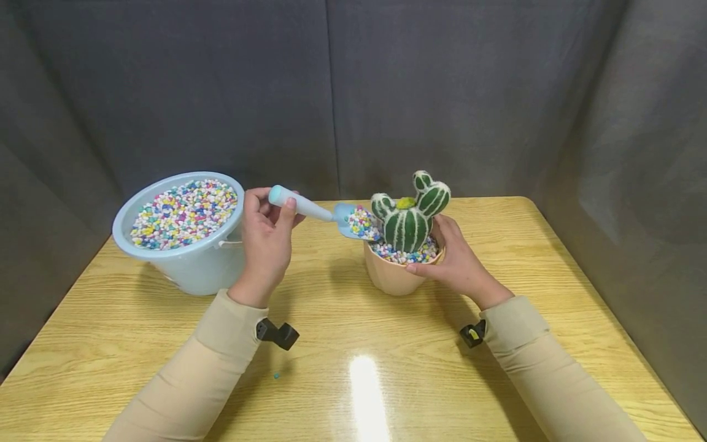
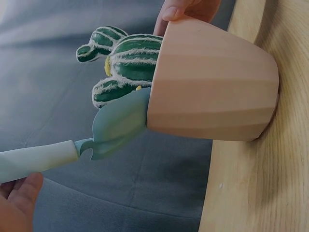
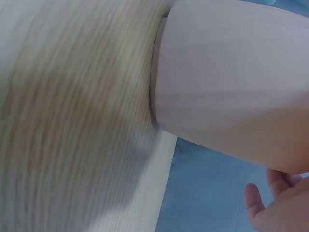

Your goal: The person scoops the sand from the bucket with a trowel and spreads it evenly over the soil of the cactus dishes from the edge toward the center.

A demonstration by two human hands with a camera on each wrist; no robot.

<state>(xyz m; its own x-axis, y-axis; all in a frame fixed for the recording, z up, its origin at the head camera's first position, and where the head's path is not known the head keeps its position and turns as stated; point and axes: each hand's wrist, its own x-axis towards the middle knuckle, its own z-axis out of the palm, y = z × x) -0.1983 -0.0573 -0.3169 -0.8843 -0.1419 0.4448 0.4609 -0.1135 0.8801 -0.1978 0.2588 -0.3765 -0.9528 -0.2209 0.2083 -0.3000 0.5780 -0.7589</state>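
Note:
My left hand (image 1: 267, 242) grips the pale blue handle of a small trowel (image 1: 310, 209), held slanting down to the right. Colourful pebbles (image 1: 361, 223) lie in its blade, whose tip meets the left rim of a peach flowerpot (image 1: 394, 279). In the pot stands a green toy cactus (image 1: 407, 228) with white fuzzy stripes, surrounded by more pebbles. My right hand (image 1: 463, 265) holds the pot's right side, thumb at the front rim and fingers partly hidden behind. The left wrist view shows the underside of the trowel blade (image 2: 118, 123) against the pot (image 2: 207, 82).
A light blue bucket (image 1: 193, 270) full of mixed-colour pebbles (image 1: 185, 212) stands on the left of the wooden table (image 1: 320, 319). One tiny teal pebble (image 1: 277, 376) lies near the front. Dark grey curtains (image 1: 331, 92) surround the back and sides.

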